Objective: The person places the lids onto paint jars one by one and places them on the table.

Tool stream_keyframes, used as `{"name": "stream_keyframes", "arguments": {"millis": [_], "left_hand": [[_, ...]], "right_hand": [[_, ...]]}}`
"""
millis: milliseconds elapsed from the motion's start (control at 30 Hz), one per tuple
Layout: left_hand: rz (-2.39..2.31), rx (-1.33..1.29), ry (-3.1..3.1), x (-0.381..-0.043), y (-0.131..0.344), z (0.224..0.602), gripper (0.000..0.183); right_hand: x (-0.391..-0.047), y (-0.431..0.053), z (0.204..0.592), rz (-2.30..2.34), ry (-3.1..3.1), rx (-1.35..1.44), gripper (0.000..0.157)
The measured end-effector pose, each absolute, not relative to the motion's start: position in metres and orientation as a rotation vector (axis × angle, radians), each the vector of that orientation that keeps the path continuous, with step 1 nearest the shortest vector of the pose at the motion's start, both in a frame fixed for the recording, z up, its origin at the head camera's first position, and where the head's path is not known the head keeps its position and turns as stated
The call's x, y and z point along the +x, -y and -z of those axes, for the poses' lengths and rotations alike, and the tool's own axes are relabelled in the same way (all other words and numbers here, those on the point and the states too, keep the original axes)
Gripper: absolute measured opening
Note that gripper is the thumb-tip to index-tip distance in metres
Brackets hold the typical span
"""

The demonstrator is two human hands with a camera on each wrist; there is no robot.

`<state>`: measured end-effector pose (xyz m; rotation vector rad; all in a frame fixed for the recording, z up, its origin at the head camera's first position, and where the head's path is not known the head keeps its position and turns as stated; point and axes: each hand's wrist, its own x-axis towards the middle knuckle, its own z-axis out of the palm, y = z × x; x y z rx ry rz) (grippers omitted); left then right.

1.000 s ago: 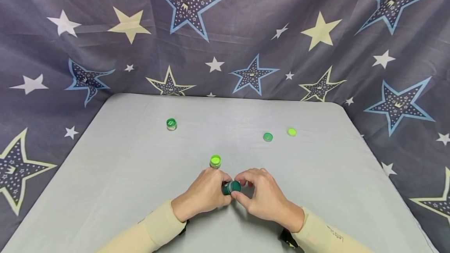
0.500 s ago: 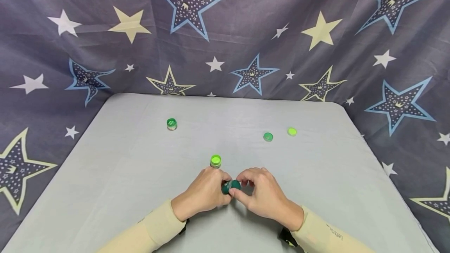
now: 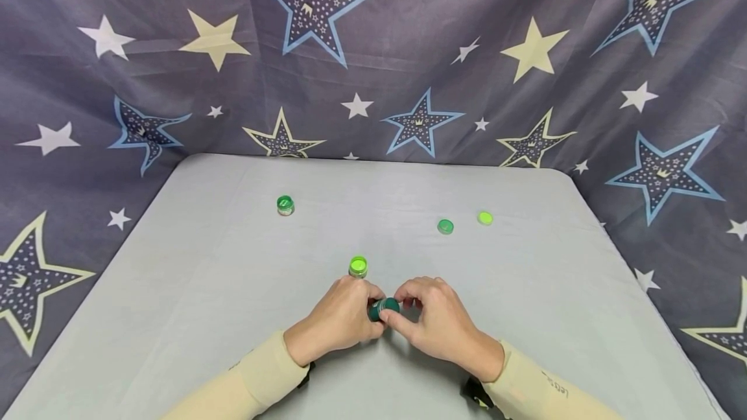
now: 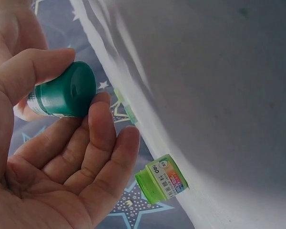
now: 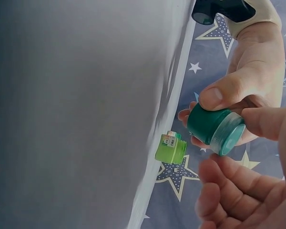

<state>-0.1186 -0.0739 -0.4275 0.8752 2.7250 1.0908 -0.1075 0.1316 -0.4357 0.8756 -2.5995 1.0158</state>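
A small dark green paint jar (image 3: pixel 375 311) lies tilted between my two hands, its lid end facing right. My left hand (image 3: pixel 341 316) grips the jar's body, the thumb pressed along its side in the left wrist view. At the other end my right hand (image 3: pixel 438 324) pinches the lid (image 5: pixel 231 137) between thumb and fingertips; the lid sits on the jar. Just beyond the left knuckles stands a light green paint jar (image 3: pixel 358 268) with no lid on, its lower part hidden by that hand in the head view.
A lidless green paint jar (image 3: pixel 285 206) stands farther back on the left. Two loose lids, one green (image 3: pixel 445 227) and one lime (image 3: pixel 485 218), lie at the back right of the grey-covered table (image 3: pixel 233 310). A star-patterned cloth (image 3: pixel 373 50) hangs behind the table.
My right thumb has shifted slightly up and left along the lid, while the index fingertip has moved a little right. My left hand and the other jars and lids stay in place.
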Motion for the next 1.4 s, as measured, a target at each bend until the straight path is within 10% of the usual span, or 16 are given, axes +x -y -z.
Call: {"name": "stream_keyframes", "arguments": {"millis": [1400], "left_hand": [[-1.122, 0.880, -2.716, -0.1197, 0.0765, 0.4240, 0.018]], "right_hand": [[-0.1093, -0.1341, 0.4322, -1.095, 2.562, 0.936, 0.035]]}}
